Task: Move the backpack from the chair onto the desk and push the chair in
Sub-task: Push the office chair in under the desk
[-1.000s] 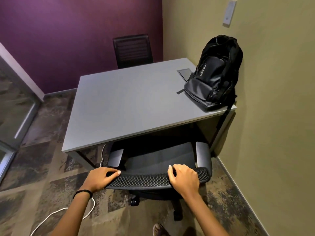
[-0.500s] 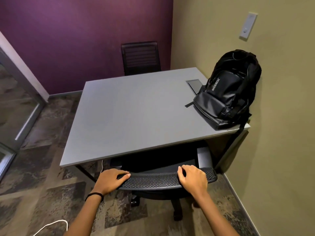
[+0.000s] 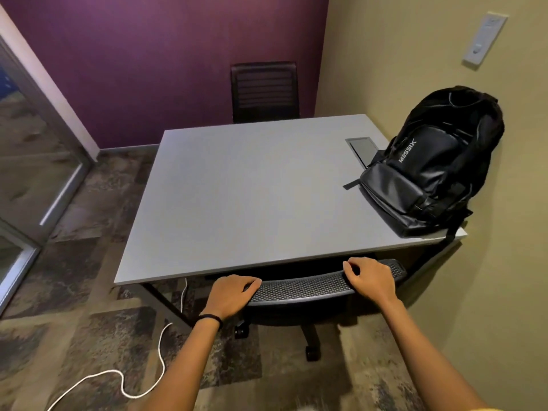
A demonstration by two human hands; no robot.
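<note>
A black backpack (image 3: 436, 170) stands on the right near corner of the grey desk (image 3: 252, 197), leaning against the olive wall. The black mesh-backed chair (image 3: 299, 287) sits tucked under the desk's near edge; only the top of its backrest and its wheeled base show. My left hand (image 3: 232, 293) grips the left end of the backrest's top. My right hand (image 3: 372, 280) grips the right part of it. The seat is hidden beneath the desk.
A second black chair (image 3: 264, 91) stands at the desk's far side against the purple wall. A white cable (image 3: 142, 378) trails over the patterned carpet at lower left. A glass partition (image 3: 26, 161) is on the left, the olive wall close on the right.
The chair has rolled forward under the desk with both hands on its backrest. Its seat and armrests, visible before, are now hidden.
</note>
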